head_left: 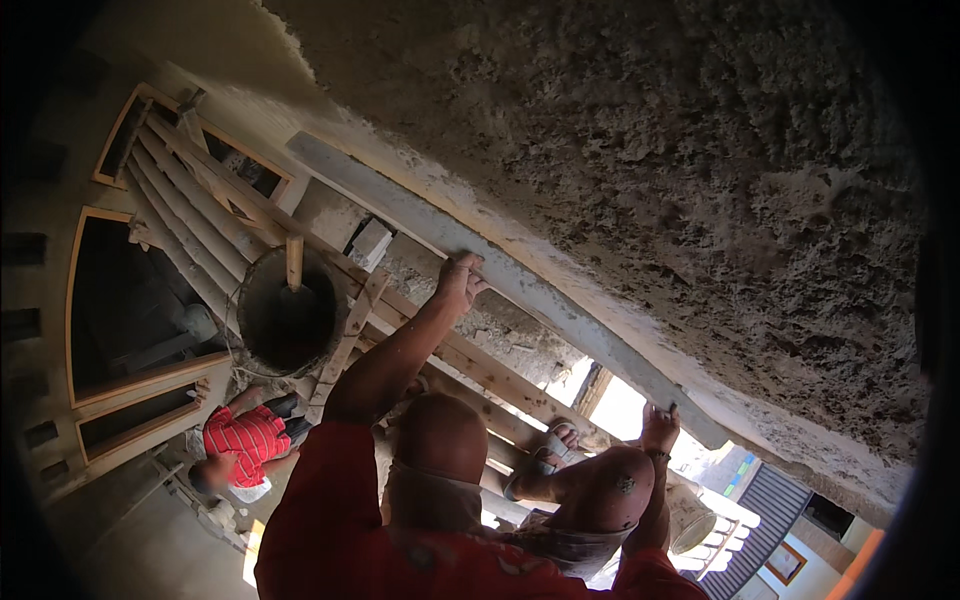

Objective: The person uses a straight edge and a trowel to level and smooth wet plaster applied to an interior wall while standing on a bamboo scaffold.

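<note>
Rough grey plaster wall backs a long pale straightedge (520, 275), both hands' fingers (462, 272) gripping it

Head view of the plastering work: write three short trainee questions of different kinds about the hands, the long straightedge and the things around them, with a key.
1. True or false: both hands grip the long grey straightedge held against the rough plastered wall.
2. Multiple choice: what stands on the wooden scaffold beside the left arm? A) a ladder B) a round mortar pan C) a paint tin
3. Fill in: on the ground below the scaffold, a person wears a ____ striped shirt.

Key: 1 true, the left hand and the right hand both hold it. 2 B. 3 red.
</note>
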Demonstrator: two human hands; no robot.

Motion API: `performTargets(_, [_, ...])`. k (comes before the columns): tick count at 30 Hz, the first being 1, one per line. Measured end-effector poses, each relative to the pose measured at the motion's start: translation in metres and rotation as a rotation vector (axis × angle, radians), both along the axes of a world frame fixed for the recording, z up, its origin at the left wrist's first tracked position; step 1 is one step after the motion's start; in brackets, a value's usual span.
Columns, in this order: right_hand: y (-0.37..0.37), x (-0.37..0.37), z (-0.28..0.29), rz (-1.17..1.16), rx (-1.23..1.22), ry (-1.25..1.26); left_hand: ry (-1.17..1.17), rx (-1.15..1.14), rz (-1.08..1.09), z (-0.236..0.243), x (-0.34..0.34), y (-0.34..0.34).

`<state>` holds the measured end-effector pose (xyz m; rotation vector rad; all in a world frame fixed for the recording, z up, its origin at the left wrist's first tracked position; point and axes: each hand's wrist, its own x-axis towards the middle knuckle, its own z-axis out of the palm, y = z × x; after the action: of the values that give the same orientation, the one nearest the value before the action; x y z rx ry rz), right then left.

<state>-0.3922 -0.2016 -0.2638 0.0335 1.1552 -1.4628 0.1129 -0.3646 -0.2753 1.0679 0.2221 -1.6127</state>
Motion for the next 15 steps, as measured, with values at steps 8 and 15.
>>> performTargets(8, [-0.018, 0.0, -0.093, -0.032, -0.004, 0.108, -0.064, 0.067, -0.019, -0.14, -0.002, -0.003])
performTargets(15, [-0.055, 0.01, -0.078, -0.046, -0.088, 0.096, -0.074, 0.0, 0.122, -0.118, -0.015, -0.038])
